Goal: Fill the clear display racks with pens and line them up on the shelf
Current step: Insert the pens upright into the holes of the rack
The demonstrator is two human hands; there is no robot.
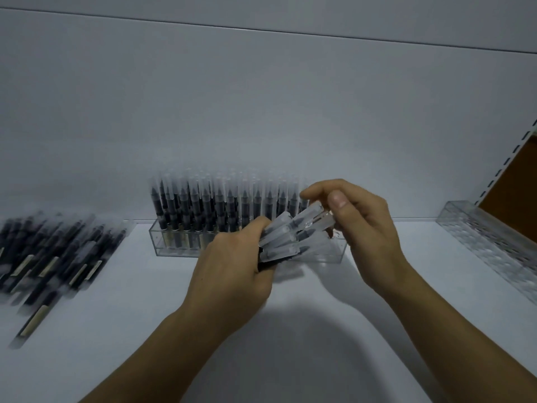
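A clear display rack (174,245) stands at the back of the white shelf, holding several upright black pens with clear caps (209,199). In front of it my left hand (232,269) grips a fanned bunch of pens (286,238) by their lower ends. My right hand (357,225) pinches the cap end of one pen (315,212) at the top of that bunch. The rack's right part is hidden behind my hands.
A loose pile of black pens (49,263) lies on the shelf (290,344) at the left. An empty clear rack (494,245) lies at an angle at the right, beside a slotted upright (505,161). The shelf's back panel rises behind the rack.
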